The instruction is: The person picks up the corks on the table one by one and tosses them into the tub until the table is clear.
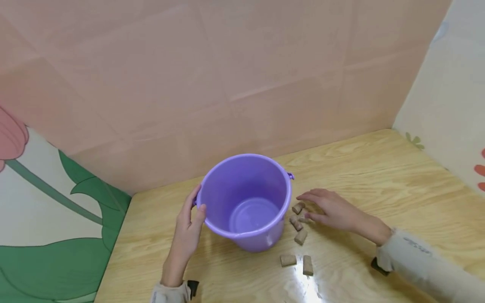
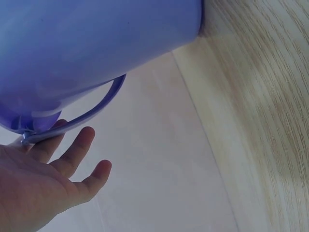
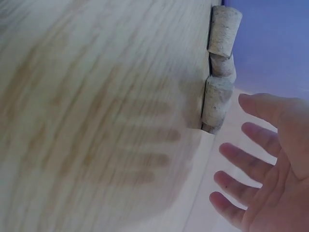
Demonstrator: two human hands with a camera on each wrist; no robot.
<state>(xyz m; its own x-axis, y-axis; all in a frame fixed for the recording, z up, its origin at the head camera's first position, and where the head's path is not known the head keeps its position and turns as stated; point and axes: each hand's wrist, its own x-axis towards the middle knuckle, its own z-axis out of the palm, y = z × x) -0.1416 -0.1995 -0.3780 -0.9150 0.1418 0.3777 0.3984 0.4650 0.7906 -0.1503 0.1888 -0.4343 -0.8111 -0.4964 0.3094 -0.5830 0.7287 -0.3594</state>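
one cork under the right hand (image 1: 335, 211) is partly hidden; six corks (image 1: 301, 237) can be counted, four clustered just right of the one purple bucket (image 1: 261, 243), two nearer. that hand hangs just right of the cluster, fingers loosely spread, holding nothing. the left hand (image 1: 186, 235) grips the bucket's left rim, thumb over the edge.

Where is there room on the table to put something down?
Bare table lies beyond the right hand, towards the white wall, and left of the left hand. It's crowded between bucket and right hand, where corks lie.
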